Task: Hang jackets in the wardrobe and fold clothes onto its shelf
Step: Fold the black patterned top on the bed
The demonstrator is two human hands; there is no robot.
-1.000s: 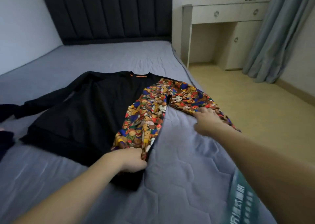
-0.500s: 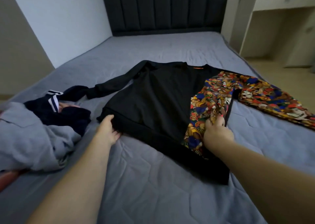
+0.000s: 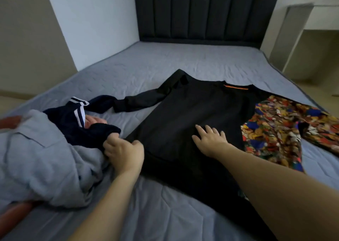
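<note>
On the bed a black sweatshirt with a patterned side lies spread flat, the left hand curled round its lower left corner beside a pile of clothes, the right hand resting flat on its middle, fingers spread.

Head-worn view looks forward and down, close over the bed.
</note>
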